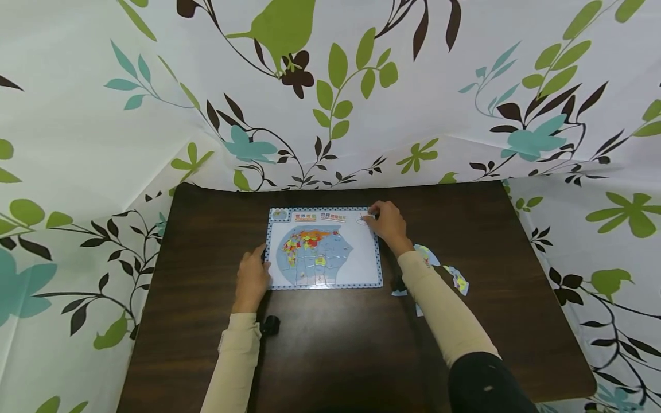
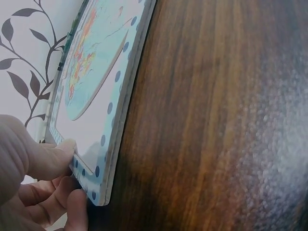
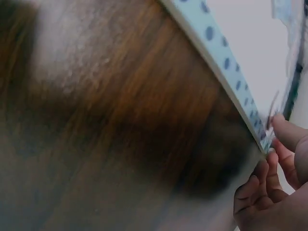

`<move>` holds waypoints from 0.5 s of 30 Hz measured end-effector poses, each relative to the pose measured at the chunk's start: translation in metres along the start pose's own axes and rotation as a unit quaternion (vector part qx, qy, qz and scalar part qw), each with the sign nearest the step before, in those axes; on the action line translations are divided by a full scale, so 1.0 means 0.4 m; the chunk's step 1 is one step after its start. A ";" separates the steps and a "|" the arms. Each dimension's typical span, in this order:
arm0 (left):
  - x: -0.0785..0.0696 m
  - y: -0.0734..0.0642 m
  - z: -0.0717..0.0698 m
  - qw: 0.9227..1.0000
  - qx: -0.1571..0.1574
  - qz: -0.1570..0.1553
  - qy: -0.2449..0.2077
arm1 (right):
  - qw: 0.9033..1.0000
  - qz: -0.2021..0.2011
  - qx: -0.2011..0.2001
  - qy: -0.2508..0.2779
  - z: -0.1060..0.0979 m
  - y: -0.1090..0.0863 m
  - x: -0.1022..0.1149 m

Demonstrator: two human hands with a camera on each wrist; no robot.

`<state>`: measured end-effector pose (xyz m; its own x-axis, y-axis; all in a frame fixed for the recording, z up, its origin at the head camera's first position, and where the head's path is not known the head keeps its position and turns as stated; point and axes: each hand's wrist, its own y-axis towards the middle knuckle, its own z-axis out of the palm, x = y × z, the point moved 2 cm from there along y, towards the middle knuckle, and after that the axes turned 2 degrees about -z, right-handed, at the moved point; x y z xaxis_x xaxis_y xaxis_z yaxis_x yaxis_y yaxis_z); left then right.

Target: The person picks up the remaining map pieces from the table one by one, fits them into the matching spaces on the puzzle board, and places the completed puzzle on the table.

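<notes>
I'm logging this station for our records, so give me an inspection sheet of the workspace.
Surface: dark wood-grain table, glossy in places.
Job's things: world-map puzzle board, partly filled; loose pieces lie beyond its right edge, partly hidden.
Clutter: nothing seen.
Grip: left hand pinches the board's left edge; right hand pinches its upper right corner.
Cables: nothing seen.
Surroundings: white backdrop printed with leaves and birds.

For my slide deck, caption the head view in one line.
Left hand and right hand pinch a partly filled world-map puzzle board, loose pieces around the right sleeve.
</notes>
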<state>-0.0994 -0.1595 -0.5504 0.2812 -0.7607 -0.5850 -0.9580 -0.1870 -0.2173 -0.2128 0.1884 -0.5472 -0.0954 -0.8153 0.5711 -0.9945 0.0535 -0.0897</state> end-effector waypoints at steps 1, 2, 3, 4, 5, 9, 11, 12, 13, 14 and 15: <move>0.000 0.000 0.001 1.000 0.000 0.000 -0.001 | 1.000 0.004 0.000 0.013 -0.007 -0.001 -0.005; 0.000 0.000 0.002 1.000 -0.001 0.001 -0.003 | 1.000 0.007 -0.001 0.026 -0.016 -0.004 -0.012; 0.000 0.000 0.003 1.000 -0.001 0.002 -0.002 | 0.999 0.010 -0.004 0.037 -0.025 -0.007 -0.022; 0.001 0.001 0.004 1.000 -0.002 0.005 -0.001 | 0.999 0.014 -0.006 0.047 -0.037 -0.011 -0.033; 0.001 0.002 0.003 1.000 -0.003 0.006 -0.001 | 0.998 0.017 -0.005 0.054 -0.049 -0.017 -0.045; 0.005 0.002 0.000 1.000 -0.005 0.013 0.001 | 0.999 0.036 0.004 0.039 -0.108 -0.049 -0.094; 0.007 0.002 -0.003 1.000 -0.005 0.014 -0.002 | 0.999 0.044 0.020 0.018 -0.139 -0.069 -0.121; 0.007 0.001 -0.003 1.000 -0.004 0.014 -0.003 | 0.998 0.050 0.030 0.004 -0.153 -0.080 -0.134; 0.008 0.001 -0.003 1.000 -0.003 0.014 -0.004 | 0.998 0.055 0.041 -0.008 -0.166 -0.092 -0.148; 0.008 0.002 -0.002 1.000 -0.003 0.013 -0.005 | 0.997 0.061 0.052 -0.018 -0.177 -0.104 -0.162; 0.008 0.002 -0.002 1.000 -0.002 0.013 -0.005 | 0.995 0.066 0.065 -0.029 -0.188 -0.117 -0.174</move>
<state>-0.0992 -0.1625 -0.5520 0.2576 -0.7594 -0.5974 -0.9650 -0.1707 -0.1990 -0.1628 0.2859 -0.5213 -0.2180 -0.8388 0.4989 -0.9593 0.0901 -0.2677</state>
